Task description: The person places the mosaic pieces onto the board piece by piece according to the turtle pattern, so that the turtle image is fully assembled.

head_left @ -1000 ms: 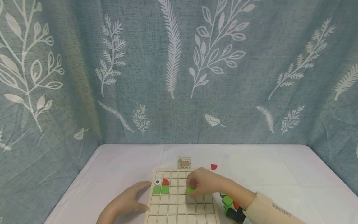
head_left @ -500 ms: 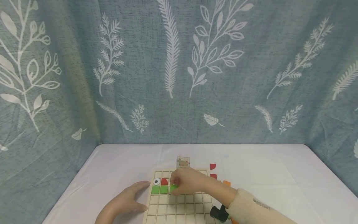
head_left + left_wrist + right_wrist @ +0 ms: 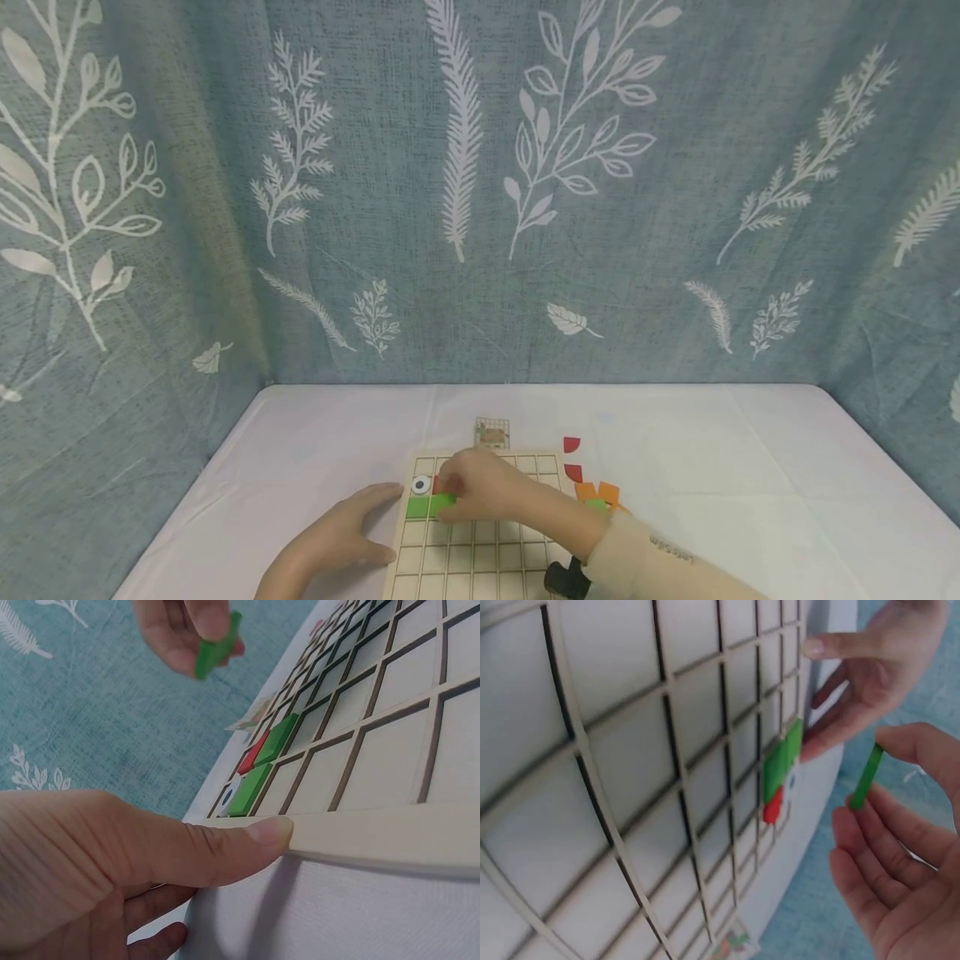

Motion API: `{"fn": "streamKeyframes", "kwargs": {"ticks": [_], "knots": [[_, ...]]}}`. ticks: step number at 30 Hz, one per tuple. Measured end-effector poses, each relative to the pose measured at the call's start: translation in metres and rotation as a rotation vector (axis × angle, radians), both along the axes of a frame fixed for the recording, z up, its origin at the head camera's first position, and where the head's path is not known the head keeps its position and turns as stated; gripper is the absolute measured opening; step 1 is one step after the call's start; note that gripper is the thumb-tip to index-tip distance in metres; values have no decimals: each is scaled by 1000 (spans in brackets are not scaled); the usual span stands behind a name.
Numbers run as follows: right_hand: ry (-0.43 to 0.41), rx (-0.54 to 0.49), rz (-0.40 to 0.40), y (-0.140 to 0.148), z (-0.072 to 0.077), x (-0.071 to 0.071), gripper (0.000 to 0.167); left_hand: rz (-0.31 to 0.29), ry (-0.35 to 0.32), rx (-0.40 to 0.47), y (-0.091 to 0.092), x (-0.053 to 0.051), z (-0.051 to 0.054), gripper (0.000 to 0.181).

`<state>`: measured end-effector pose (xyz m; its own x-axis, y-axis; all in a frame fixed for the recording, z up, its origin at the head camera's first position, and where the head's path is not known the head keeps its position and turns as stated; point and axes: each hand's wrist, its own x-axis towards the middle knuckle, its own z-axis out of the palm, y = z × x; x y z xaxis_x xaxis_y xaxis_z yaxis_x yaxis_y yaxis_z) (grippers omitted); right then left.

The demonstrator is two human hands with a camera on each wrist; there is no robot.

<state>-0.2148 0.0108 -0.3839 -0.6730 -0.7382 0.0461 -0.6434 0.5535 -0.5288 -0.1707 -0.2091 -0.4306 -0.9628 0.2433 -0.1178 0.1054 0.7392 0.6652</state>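
Observation:
In the right wrist view, my right hand (image 3: pixel 907 862) pinches a thin green square tile (image 3: pixel 868 776) between thumb and fingertips. That hand (image 3: pixel 480 492) hovers over the upper left of a pale wooden grid board (image 3: pixel 483 558). My left hand (image 3: pixel 337 533) lies at the board's left side, thumb and fingers spread, with the thumb pressing the board's edge in the left wrist view. Two green tiles (image 3: pixel 250 790) sit side by side in the grid. Above them are a white eye tile (image 3: pixel 421 485) and a red quarter-round tile (image 3: pixel 253 752), which the right hand partly hides in the head view.
A small picture card (image 3: pixel 492 432) lies behind the board. Two red quarter-round tiles (image 3: pixel 572 444) rest to its right on the white table (image 3: pixel 712 450). Orange tiles (image 3: pixel 609 492) and a green tile (image 3: pixel 597 503) lie beside the board, partly behind the right arm.
My right hand has moved left across the board with the green tile, toward the placed tiles. The left hand has stayed at the board's left edge.

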Motion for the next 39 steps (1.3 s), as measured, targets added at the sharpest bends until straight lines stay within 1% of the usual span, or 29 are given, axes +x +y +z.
{"fn": "streamKeyframes", "kwargs": {"ticks": [2, 5, 9, 12, 16, 20, 25, 32, 33, 39], "knots": [[14, 3, -11, -3, -4, 1, 16, -8, 7, 0, 0, 0, 0, 79], [24, 38, -38, -8, -11, 2, 20, -13, 14, 0, -1, 0, 0, 79], [0, 77, -69, -14, -19, 3, 23, -13, 12, 0, 0, 0, 1, 79], [-9, 102, -75, -16, -22, 4, 22, -4, 2, 3, 1, 0, 2, 78], [17, 127, -68, -16, -26, 4, 22, 2, 7, 5, 3, 0, 4, 78], [39, 120, -73, -14, -29, 4, 24, -7, 26, 5, 3, 1, 4, 78], [67, 107, -61, -14, -29, 7, 24, 2, 12, 7, 3, 1, 4, 78], [83, 85, -29, -16, -31, 10, 24, 13, 5, -1, 3, 2, 5, 78], [95, 79, -19, -16, -31, 10, 25, 10, 5, 1, 3, 2, 4, 78], [80, 88, -28, -16, -35, 10, 25, 1, -4, -7, 1, 2, 4, 80]]}}
